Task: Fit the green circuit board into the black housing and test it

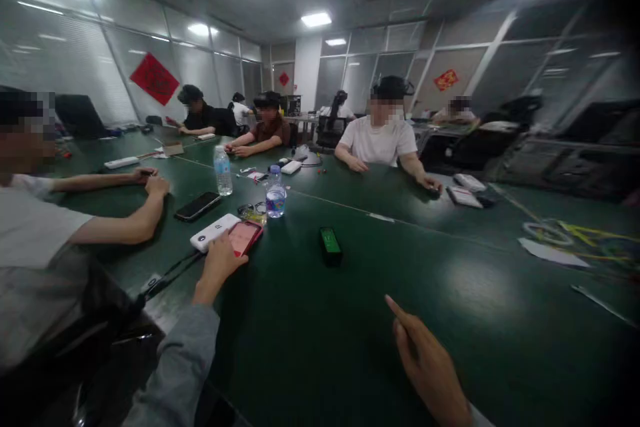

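Note:
At the left of the head view, my left hand (220, 267) grips a smartphone (244, 237) in a red case, its screen lit pinkish. Beside the phone lies a white rounded device (213, 232), with a dark strap running below it. My right hand (427, 357) is at the lower right, over the table, its index finger stretched out and nothing held. Its other fingers are partly hidden. Between my hands, farther off, a small black device (330, 244) with a green lit screen rests on the table, apart from both.
The dark green table (300, 333) carries two plastic bottles (275, 195), a black phone (197, 205) and tangled cables (253, 212). A person (383, 130) sits across, another person (45, 213) close on my left. Yellow cords (585, 240) and white paper (553, 252) lie right.

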A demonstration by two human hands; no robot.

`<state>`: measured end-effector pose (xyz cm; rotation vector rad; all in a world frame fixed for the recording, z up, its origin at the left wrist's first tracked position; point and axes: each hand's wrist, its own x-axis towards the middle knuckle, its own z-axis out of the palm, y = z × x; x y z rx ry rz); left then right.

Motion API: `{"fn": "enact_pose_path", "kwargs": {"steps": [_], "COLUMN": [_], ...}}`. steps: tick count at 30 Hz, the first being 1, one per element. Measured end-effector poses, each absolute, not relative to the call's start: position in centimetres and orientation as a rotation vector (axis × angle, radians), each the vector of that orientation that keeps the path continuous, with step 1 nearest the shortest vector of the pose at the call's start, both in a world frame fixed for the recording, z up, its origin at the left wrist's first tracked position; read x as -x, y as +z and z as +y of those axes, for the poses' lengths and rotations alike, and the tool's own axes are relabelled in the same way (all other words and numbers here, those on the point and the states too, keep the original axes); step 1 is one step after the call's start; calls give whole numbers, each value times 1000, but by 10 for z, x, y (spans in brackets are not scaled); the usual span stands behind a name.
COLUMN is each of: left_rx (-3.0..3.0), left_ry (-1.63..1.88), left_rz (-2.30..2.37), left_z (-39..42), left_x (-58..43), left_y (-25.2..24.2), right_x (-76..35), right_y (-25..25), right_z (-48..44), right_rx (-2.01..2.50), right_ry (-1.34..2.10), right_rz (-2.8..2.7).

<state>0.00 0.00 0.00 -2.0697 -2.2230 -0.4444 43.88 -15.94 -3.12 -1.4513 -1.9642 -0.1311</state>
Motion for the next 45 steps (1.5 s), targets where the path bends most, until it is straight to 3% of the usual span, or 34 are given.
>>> {"fn": "enact_pose_path", "kwargs": {"steps": [15, 27, 30, 33, 39, 45], "left_rx": [2197, 2876, 2864, 2885, 2749, 2588], "left_ry": [-580, -1153, -1149, -1162, -1468, -1825], "left_rz": [-2165, -1030, -834, -1002, -1619, -1545], "left_z": [11, -60, -51, -27, 28, 45], "left_x": [-9, -272, -293, -285, -250, -255], "left_y": [24, 125, 115, 86, 16, -4], "right_x": [-443, -448, -450, -452, -447, -404], "right_y": [-35, -39, -39, -39, -40, -36], "right_z": [-155, -147, -145, -144, -134, -97], "right_rx": [1484, 1708, 1771, 1802, 1770, 1688], "right_ry": [-52, -79, -82, -67, -109, -129], "right_rz": [-1974, -1730, -1662, -1643, -1738, -1925]}}
